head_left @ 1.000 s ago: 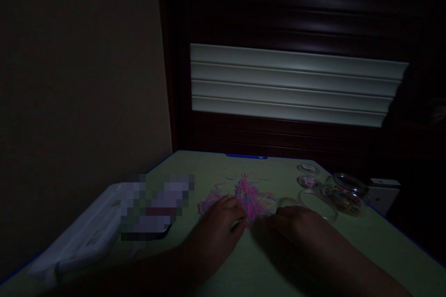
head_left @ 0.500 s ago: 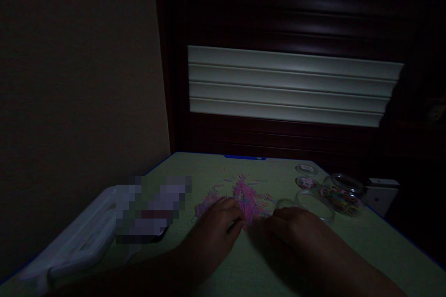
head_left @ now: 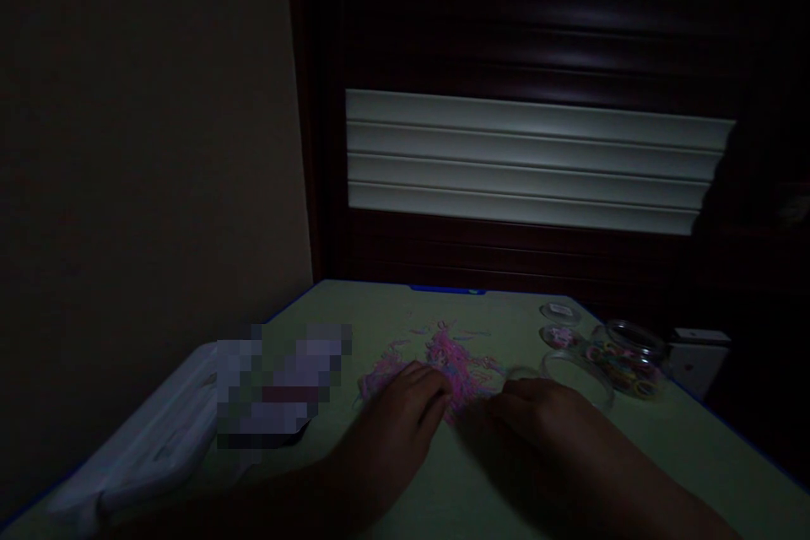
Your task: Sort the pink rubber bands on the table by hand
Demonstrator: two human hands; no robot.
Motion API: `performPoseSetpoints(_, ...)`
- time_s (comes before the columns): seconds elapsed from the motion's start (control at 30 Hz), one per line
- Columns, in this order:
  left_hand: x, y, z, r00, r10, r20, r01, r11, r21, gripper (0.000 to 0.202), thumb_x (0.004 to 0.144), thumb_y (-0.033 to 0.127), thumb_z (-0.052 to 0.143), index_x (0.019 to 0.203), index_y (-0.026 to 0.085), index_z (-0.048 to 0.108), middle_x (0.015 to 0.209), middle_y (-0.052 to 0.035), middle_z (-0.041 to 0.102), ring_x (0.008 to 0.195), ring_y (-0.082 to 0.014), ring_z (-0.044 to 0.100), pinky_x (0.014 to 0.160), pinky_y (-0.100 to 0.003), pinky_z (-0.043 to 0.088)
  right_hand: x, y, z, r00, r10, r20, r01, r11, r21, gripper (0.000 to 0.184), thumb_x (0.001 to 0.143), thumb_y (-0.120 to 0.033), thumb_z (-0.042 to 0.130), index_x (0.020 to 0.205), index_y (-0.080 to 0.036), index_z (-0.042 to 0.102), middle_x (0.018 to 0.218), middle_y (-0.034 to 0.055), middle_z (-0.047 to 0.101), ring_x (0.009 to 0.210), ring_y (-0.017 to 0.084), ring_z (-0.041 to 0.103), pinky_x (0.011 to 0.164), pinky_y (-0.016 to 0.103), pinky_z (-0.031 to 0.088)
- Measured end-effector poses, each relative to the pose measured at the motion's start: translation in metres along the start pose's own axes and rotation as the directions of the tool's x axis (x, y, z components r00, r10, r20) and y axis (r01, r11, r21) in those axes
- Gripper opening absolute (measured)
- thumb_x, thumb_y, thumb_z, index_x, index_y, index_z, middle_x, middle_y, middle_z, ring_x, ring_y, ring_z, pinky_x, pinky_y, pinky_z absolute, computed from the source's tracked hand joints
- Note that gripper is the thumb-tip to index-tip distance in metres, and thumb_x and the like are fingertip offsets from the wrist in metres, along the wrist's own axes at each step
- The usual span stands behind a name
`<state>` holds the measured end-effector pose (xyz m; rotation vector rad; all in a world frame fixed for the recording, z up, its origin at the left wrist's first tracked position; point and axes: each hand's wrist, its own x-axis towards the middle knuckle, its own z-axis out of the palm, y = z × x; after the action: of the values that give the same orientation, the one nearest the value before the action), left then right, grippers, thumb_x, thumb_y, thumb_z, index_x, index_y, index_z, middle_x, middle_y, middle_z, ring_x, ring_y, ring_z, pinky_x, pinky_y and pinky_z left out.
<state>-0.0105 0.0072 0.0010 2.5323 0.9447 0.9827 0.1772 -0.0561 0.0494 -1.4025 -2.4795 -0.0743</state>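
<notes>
The room is very dim. A loose pile of small pink and purple rubber bands (head_left: 452,363) lies on a pale green table (head_left: 481,481). My left hand (head_left: 396,413) rests palm down at the pile's near left edge, fingers bent onto the bands. My right hand (head_left: 537,415) lies just right of it, fingers curled toward the pile. Whether either hand pinches a band is too dark to tell.
A clear jar of coloured bands (head_left: 626,359) lies at the right, with a clear round lid (head_left: 579,375) and two small round containers (head_left: 558,325) beside it. A white flat case (head_left: 158,439) sits at the left. A wall and a dark shuttered door stand behind.
Both hands stay at the pile with only slight finger shifts. The view has drifted a little.
</notes>
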Motion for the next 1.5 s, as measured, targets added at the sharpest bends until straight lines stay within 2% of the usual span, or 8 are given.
performPoseSetpoints(0.2,0.000,0.004,-0.002,1.000,0.007,-0.019,-0.008,1.000,-0.026,0.013,0.086,0.010,0.046,0.083,0.019,0.053,0.084,0.0002,0.054,0.083,-0.0157,0.050,0.075,-0.027,0.038,0.001,0.003,0.002,0.999,0.025,-0.023,-0.025,1.000,0.004,0.012,0.076,-0.008,0.047,0.073,-0.019,0.053,0.071,0.0008,0.055,0.061,0.011,0.048,0.056,0.023,0.032)
performPoseSetpoints(0.43,0.001,0.007,-0.002,0.999,0.012,-0.043,-0.016,0.996,-0.088,0.014,0.081,0.007,0.053,0.083,0.019,0.059,0.084,0.0005,0.059,0.084,-0.0142,0.053,0.076,-0.025,0.039,0.001,0.002,0.002,1.000,-0.001,-0.023,0.001,0.999,0.032,0.015,0.077,-0.007,0.047,0.075,-0.019,0.057,0.073,0.0007,0.057,0.064,0.012,0.051,0.058,0.022,0.035)
performPoseSetpoints(0.63,0.002,0.006,-0.004,0.999,-0.004,-0.051,-0.002,0.992,-0.126,0.014,0.079,0.007,0.054,0.082,0.019,0.061,0.082,0.0009,0.060,0.081,-0.0131,0.054,0.074,-0.023,0.040,0.002,0.004,0.002,1.000,0.001,-0.028,0.000,1.000,0.032,0.016,0.080,-0.009,0.048,0.080,-0.019,0.060,0.075,0.0018,0.058,0.066,0.012,0.052,0.059,0.022,0.036)
performPoseSetpoints(0.77,0.003,0.007,-0.004,0.998,0.007,-0.061,-0.016,0.990,-0.141,0.013,0.080,0.007,0.055,0.081,0.019,0.061,0.080,0.0011,0.060,0.079,-0.0126,0.054,0.072,-0.023,0.040,0.002,0.000,0.000,1.000,0.003,0.008,-0.003,1.000,0.015,0.014,0.081,-0.011,0.048,0.083,-0.019,0.060,0.077,0.0017,0.058,0.068,0.012,0.052,0.061,0.022,0.036)
performPoseSetpoints(0.93,0.001,0.009,-0.002,0.997,0.040,-0.065,-0.049,0.989,-0.141,0.014,0.080,0.007,0.054,0.080,0.019,0.060,0.079,0.0011,0.060,0.079,-0.0129,0.054,0.071,-0.024,0.040,0.002,-0.001,0.001,1.000,0.001,-0.011,-0.001,0.999,0.036,0.013,0.084,-0.014,0.048,0.083,-0.019,0.060,0.077,0.0017,0.058,0.069,0.012,0.052,0.062,0.022,0.036)
performPoseSetpoints(1.3,0.001,0.012,-0.003,0.996,0.082,-0.027,-0.084,0.990,-0.117,0.013,0.081,0.008,0.054,0.080,0.020,0.060,0.079,0.0008,0.060,0.080,-0.0140,0.053,0.071,-0.025,0.040,0.003,0.003,0.003,0.999,-0.030,-0.037,0.032,0.998,0.047,0.020,0.077,-0.004,0.050,0.085,-0.018,0.060,0.077,0.0017,0.058,0.069,0.013,0.052,0.062,0.023,0.037)
performPoseSetpoints(1.5,0.002,0.012,-0.004,0.996,0.093,-0.007,-0.093,0.987,-0.133,0.013,0.081,0.008,0.054,0.080,0.019,0.060,0.078,0.0013,0.060,0.080,-0.0133,0.053,0.071,-0.024,0.039,0.003,-0.009,-0.009,0.999,0.045,0.008,-0.045,0.997,0.070,0.026,0.069,0.004,0.051,0.080,-0.018,0.061,0.075,0.0006,0.056,0.065,0.011,0.051,0.057,0.020,0.036)
